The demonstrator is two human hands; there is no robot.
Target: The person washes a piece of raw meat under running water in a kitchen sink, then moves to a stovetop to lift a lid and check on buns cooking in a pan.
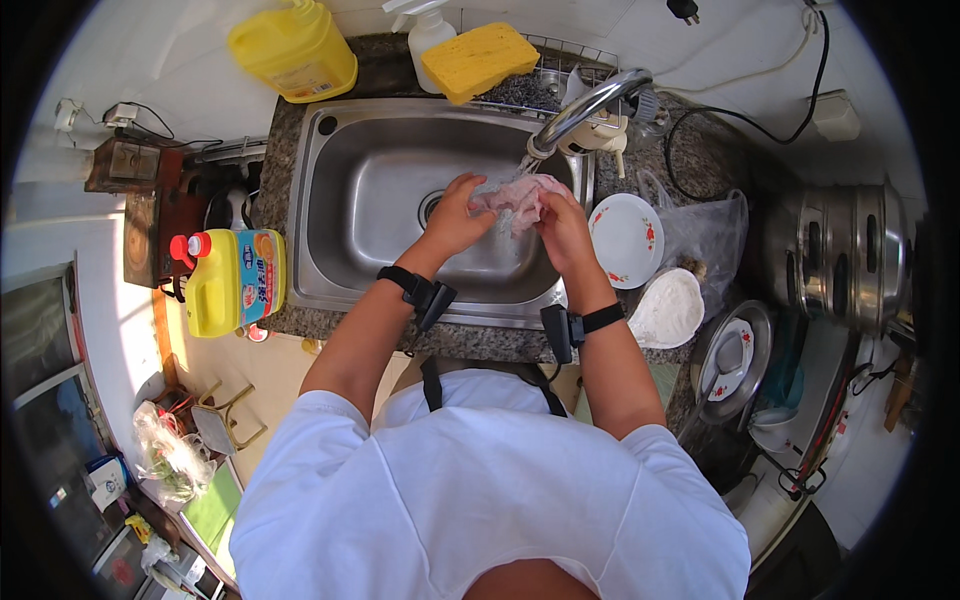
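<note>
Under the running chrome faucet [592,109], a wet, crumpled, pale pink piece, cloth-like in look [521,196], is held above the stainless steel sink [390,225]. My right hand [562,229] grips its right end between thumb and fingers. At its left end is my left hand [454,217], thumb and fingers spread around it; whether they pinch it is hard to see. Water splashes over the piece and falls into the basin. The drain [429,206] is partly covered by my left hand. Black straps with small devices sit on both wrists.
Right of the sink lie a floral plate [626,240], a white scoop-shaped dish [667,309] and a clear plastic bag [709,229]. A yellow sponge [480,61], a white spray bottle [429,37] and a yellow jug [296,52] stand behind. Another yellow detergent jug [236,281] is left.
</note>
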